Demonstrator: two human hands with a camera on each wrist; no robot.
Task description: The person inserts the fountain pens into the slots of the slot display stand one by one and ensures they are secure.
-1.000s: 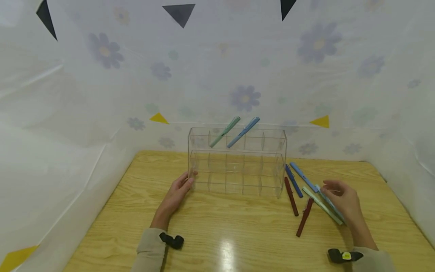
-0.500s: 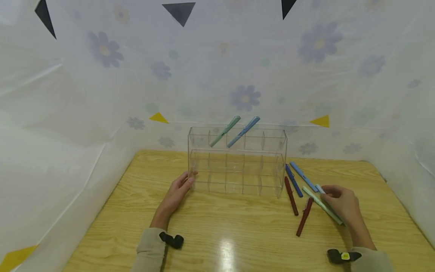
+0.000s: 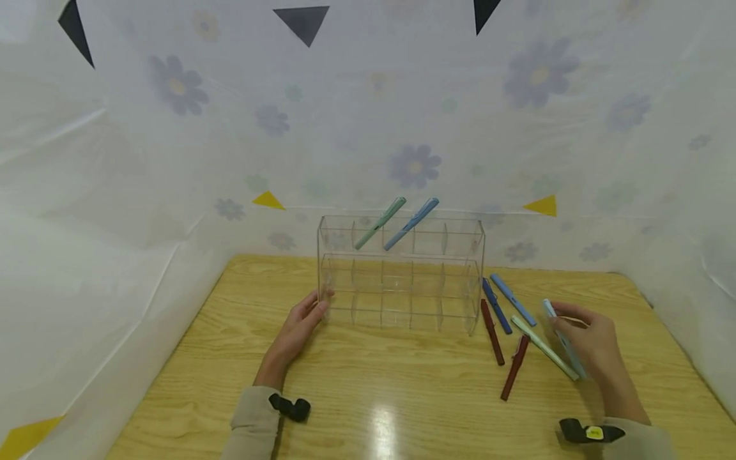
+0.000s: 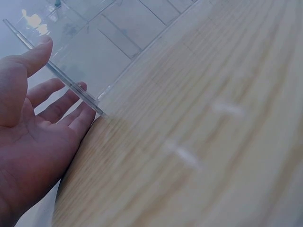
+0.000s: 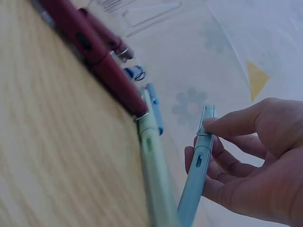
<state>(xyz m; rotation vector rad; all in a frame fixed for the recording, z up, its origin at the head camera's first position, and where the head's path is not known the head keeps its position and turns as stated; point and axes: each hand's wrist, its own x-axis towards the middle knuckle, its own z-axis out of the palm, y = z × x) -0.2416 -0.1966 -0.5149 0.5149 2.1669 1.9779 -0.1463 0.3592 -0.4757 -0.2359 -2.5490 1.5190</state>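
Observation:
My right hand (image 3: 592, 335) pinches a pale blue pen (image 5: 196, 165) near its clip, between thumb and fingers. In the head view the pen slants, with its capped end up and to the left of the fingers. A clear plastic pen rack (image 3: 397, 313) with two rows of compartments stands at the middle of the table. My left hand (image 3: 299, 326) holds the rack's left side, with the thumb (image 4: 40, 54) at the front edge and the fingers along the outer side. A green pen (image 3: 381, 223) and a blue pen (image 3: 411, 223) lean in the rack's upper row.
Right of the rack lie a dark blue pen (image 3: 497, 306), a light blue pen (image 3: 513, 300), a pale green pen (image 3: 545, 348) and two dark red pens, one (image 3: 492, 332) nearer the rack, another (image 3: 515, 368) in front. White flowered sheeting (image 3: 368, 115) surrounds the wooden table (image 3: 345, 396).
My right hand has taken hold of the pale blue pen and moved it slightly right, its capped end raised and away from the other pens. My left hand and the rack stay put.

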